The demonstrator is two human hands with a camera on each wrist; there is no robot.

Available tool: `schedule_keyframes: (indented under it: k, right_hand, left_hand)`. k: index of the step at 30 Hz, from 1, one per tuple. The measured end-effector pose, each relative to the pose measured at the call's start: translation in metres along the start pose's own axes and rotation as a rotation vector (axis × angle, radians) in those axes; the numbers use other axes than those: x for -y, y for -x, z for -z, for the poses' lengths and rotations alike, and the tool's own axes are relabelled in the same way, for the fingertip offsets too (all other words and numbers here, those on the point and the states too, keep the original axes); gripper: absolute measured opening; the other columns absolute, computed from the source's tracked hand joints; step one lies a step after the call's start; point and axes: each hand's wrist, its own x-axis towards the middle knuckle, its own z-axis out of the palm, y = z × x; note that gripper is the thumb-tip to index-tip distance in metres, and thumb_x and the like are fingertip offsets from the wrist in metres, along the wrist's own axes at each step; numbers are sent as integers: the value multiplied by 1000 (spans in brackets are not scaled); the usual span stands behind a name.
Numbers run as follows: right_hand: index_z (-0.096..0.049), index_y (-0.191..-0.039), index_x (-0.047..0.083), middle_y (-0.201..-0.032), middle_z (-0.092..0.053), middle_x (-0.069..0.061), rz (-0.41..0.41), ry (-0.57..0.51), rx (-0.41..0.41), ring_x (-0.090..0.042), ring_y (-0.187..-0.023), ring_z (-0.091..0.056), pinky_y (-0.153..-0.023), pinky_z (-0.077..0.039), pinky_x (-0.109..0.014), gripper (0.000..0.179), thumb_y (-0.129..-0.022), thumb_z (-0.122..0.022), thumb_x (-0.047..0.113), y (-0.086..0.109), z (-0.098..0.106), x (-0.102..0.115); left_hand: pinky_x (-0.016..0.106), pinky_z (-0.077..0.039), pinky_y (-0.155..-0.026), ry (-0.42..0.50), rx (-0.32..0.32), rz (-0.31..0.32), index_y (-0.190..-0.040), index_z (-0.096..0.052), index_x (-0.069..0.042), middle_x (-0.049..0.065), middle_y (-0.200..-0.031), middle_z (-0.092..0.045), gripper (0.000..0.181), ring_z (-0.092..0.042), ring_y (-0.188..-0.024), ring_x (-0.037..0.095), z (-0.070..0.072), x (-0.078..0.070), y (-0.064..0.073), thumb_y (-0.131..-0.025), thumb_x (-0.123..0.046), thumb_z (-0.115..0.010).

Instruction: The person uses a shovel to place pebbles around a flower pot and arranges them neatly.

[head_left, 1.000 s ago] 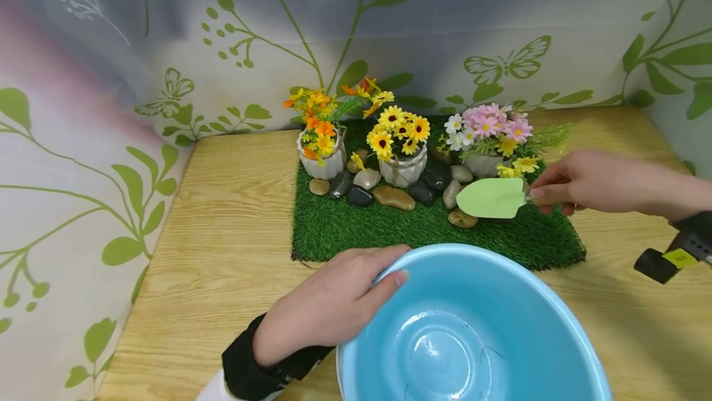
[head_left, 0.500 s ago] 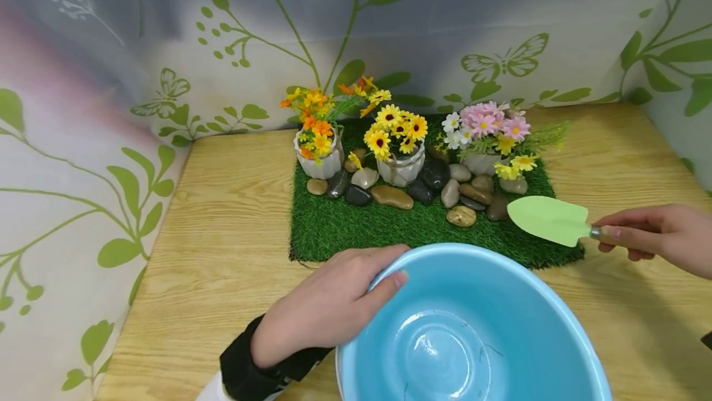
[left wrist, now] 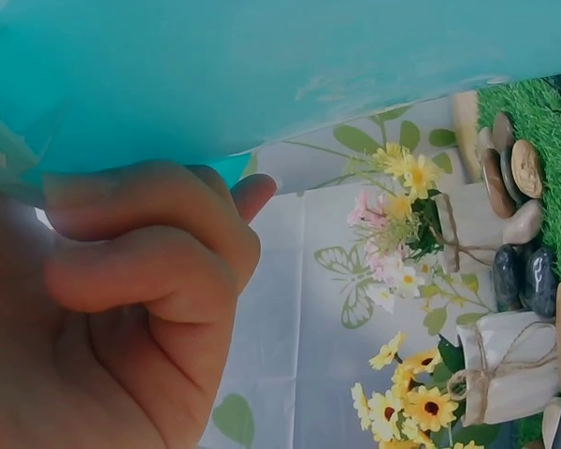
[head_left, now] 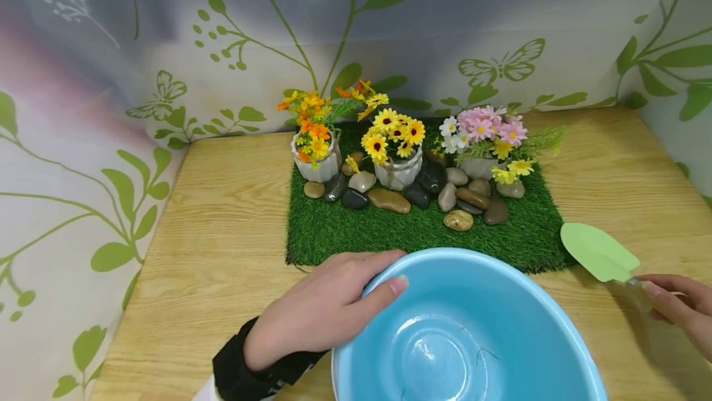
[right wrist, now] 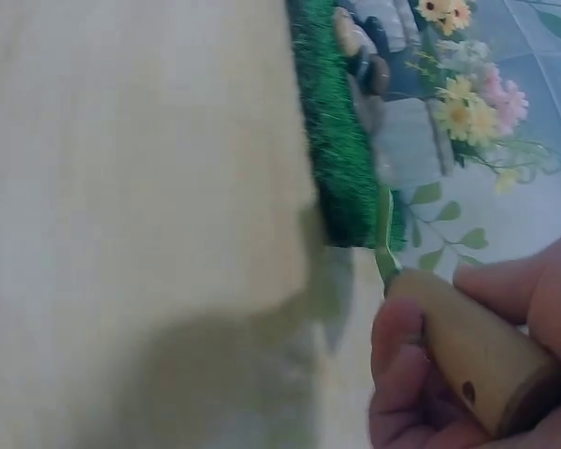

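A light blue plastic basin (head_left: 534, 302) stands at the front of the head view, with a few thin dark strands on its floor. My left hand (head_left: 328, 305) grips its left rim, thumb inside and fingers along the outside. At the right, my right hand (head_left: 681, 305) holds a small garden trowel (head_left: 601, 253) with a pale green blade. The right wrist view shows the fingers curled round its wooden handle (right wrist: 477, 355). The blade points left, just off the right edge of the artificial grass mat (head_left: 356, 234).
Three white pots with artificial flowers stand on the mat: orange ones (head_left: 317, 163) left, yellow ones (head_left: 397, 169) in the middle, pink ones (head_left: 481, 166) right. Several stones (head_left: 389, 200) lie before them. A patterned cloth (head_left: 417, 36) hangs behind the wooden tabletop (head_left: 222, 215).
My right hand has drawn the trowel from over the stones by the pink flowers to the right and nearer, off the mat. My left hand keeps its hold on the basin.
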Motion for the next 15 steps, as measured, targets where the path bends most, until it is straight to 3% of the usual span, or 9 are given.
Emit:
schedule_keyframes:
  k: [2, 4, 7, 8, 10, 15]
  right_hand:
    - [-68, -100, 34, -90, -58, 25, -22, 111, -29, 5, -68, -55, -56, -45, -13, 34, -106, -48, 8, 3, -4, 3]
    - [-71, -108, 13, -91, -66, 5, -31, 245, -49, 0, -71, -57, -58, -48, -19, 23, -106, -48, 12, 5, -10, 7]
    - [-57, -115, -18, -94, -64, -25, -85, 463, -33, -24, -79, -64, -64, -51, -38, 44, -108, -46, 24, 7, -21, 16]
    - [-55, -116, -21, -96, -62, -33, -92, 506, -23, -32, -81, -63, -66, -50, -44, 48, -108, -47, 26, 8, -24, 18]
    - [-53, -113, -22, -92, -62, -33, -104, 556, 4, -49, -84, -60, -67, -47, -55, 53, -108, -47, 30, 9, -29, 20]
    - [-58, -106, -20, -83, -64, -27, -57, 608, -27, -45, -77, -62, -64, -47, -53, 49, -104, -54, 29, 10, -33, 20]
  left_hand:
    - [27, -46, -97, -3, 1, -4, -139, -54, -23, -16, -117, -61, 45, -57, -109, -1, 0, 0, -1, -108, -48, -32]
    - [27, -47, -96, 0, 4, -2, -138, -54, -24, -16, -115, -61, 45, -57, -107, -1, 0, 0, -1, -108, -49, -33]
    - [26, -48, -92, -10, 0, -7, -133, -56, -25, -17, -109, -61, 42, -58, -101, -1, 1, 1, -1, -108, -50, -33]
    - [26, -48, -91, -16, -3, -11, -131, -56, -25, -17, -107, -61, 41, -58, -100, -1, 1, 1, -1, -108, -49, -33]
    - [26, -48, -88, -26, -7, -21, -129, -57, -25, -17, -104, -61, 39, -57, -97, -1, 1, 1, 0, -108, -49, -33]
    - [25, -49, -87, -28, -4, -34, -131, -57, -25, -17, -105, -61, 39, -58, -97, -2, 3, 4, 0, -108, -48, -35]
